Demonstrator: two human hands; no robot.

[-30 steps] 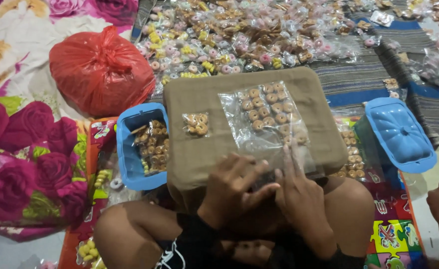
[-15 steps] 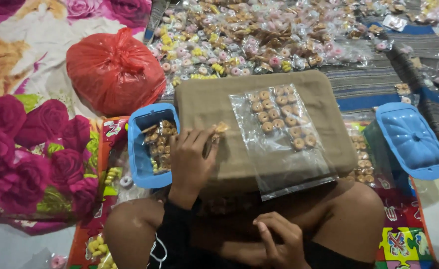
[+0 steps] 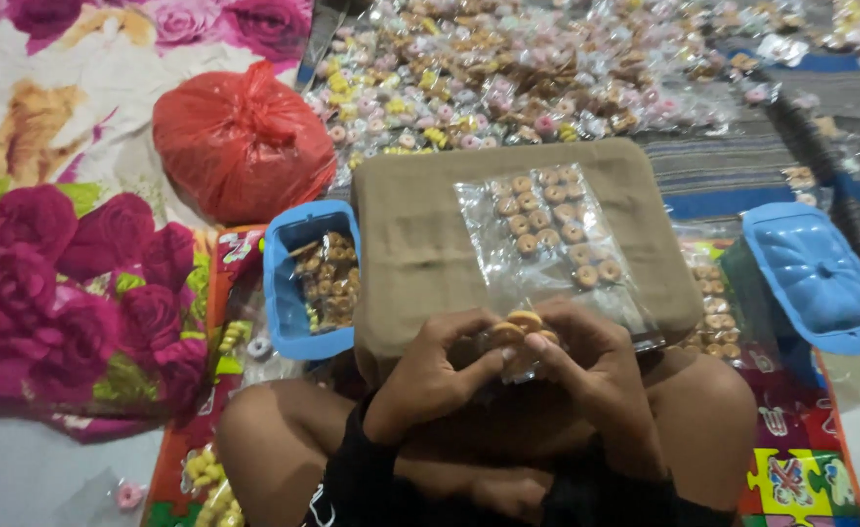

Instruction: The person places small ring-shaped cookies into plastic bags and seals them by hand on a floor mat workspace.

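Bare knees over a puzzle-print mat [image 3: 791, 478], left hand [image 3: 430, 376] and right hand [image 3: 596, 376] fingertips pinching small ring cookies [image 3: 520, 327] at the near edge of a tan cushion [image 3: 415, 234], clear cookie-filled bag [image 3: 552, 229] on it, blue tub [image 3: 298, 283] left, blue lid [image 3: 816, 278] right, red sack [image 3: 240, 141], floral sheet [image 3: 69, 244], heap of packets [image 3: 547, 68] beyond.

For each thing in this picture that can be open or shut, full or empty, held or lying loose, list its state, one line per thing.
Left hand: pinching small ring biscuits.
Right hand: pinching the same biscuits.
Ring biscuits: held between both hands.
Clear bag: lying flat on the cushion, partly filled with biscuits in rows.
Brown cushion: resting on the lap.
Blue tub: open, holding biscuits.
Blue lid: off, lying apart.
Red plastic bag: tied shut, bulging.
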